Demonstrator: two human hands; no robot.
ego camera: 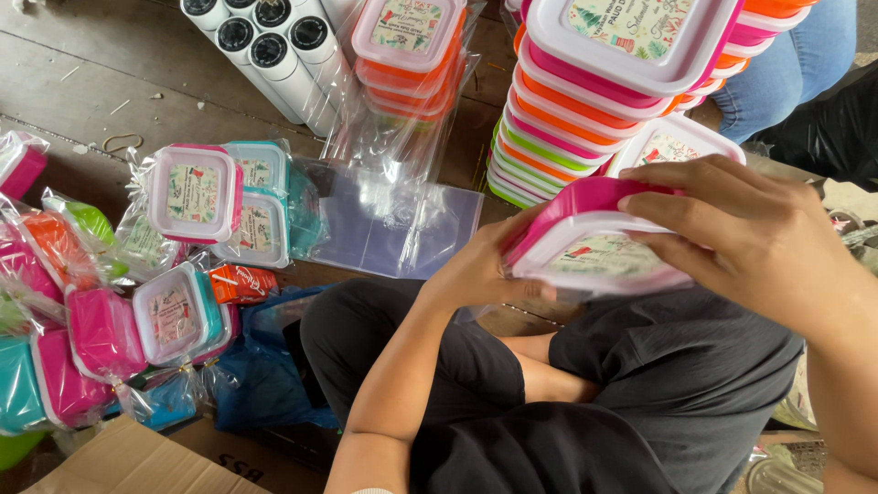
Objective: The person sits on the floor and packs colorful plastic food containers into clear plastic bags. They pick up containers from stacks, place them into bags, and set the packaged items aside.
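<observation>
Above my lap, my left hand [476, 270] cups the underside of a pink plastic lunch box with a white printed lid [590, 242] while my right hand [741, 233] presses fingers over it, steadying it near the stacked boxes [585, 110].

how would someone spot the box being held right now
Start from the tall stack of lunch boxes at top right. Just below it, the left hand and right hand grip a pink box, the only one lifted and unwrapped.

A packing workplace on a wooden floor [110, 55]: stacked lunch boxes [585, 110], bagged boxes [197, 197], white tubes [274, 55], cardboard carton [128, 462].
</observation>
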